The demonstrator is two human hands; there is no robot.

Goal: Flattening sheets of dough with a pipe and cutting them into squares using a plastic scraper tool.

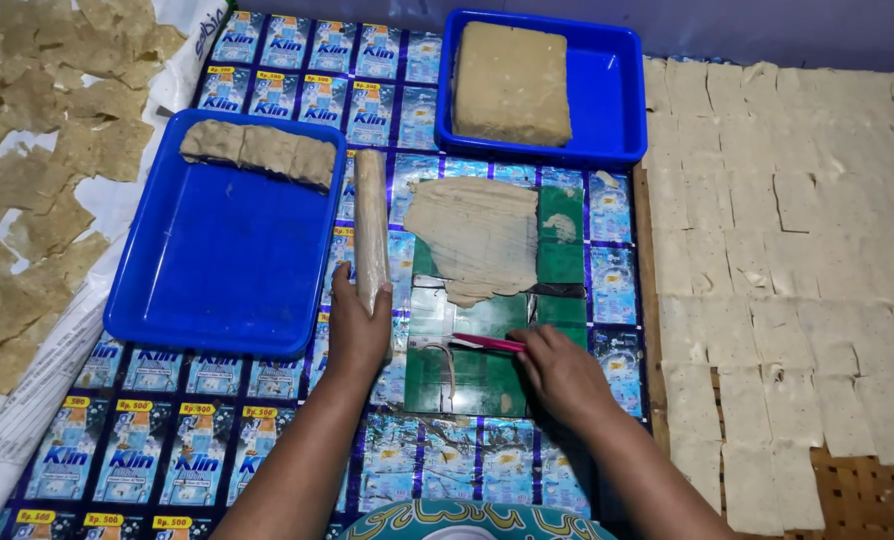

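While left hand (357,325) grips roller (371,225), right hand (559,370) pinches pink tool (487,343).

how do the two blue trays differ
The near tray is mostly bare, with a thin strip of dough along its far edge; the far tray is nearly filled by a thick square dough block. The near tray looks larger. Both are blue plastic.
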